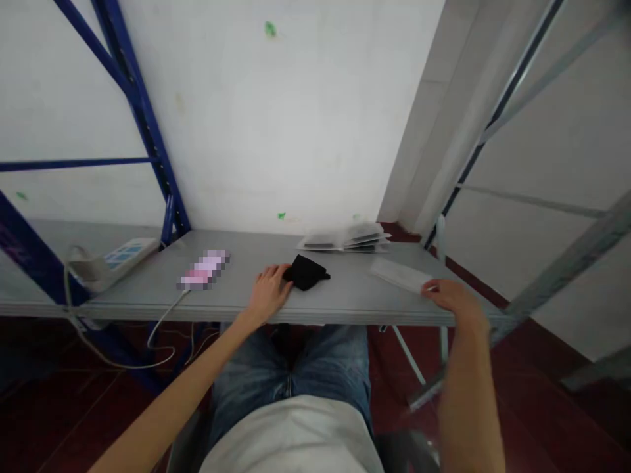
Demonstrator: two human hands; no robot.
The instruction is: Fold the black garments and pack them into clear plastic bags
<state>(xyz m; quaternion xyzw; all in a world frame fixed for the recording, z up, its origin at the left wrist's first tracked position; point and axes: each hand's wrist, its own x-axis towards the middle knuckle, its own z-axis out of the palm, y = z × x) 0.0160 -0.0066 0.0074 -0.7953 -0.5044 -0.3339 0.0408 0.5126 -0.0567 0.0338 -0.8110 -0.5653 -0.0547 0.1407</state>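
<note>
Left hand [269,289]: palm down, fingertips touching the left edge of the black item [306,272]; couldn't tell if it gripped or only rested. The black item lay flat on the desk [236,282], just right of that hand, the nearer one; its long axis ran roughly left to right, narrow tab pointing right. Right hand [451,295], well right of the black item, pinched the near right end of a whitish sleeve [400,274]. The sleeve stretched leftward and away from that hand, long axis slanting, far end aimed behind the black item. Stacked packets [345,238] sat behind and right of the black item.
</note>
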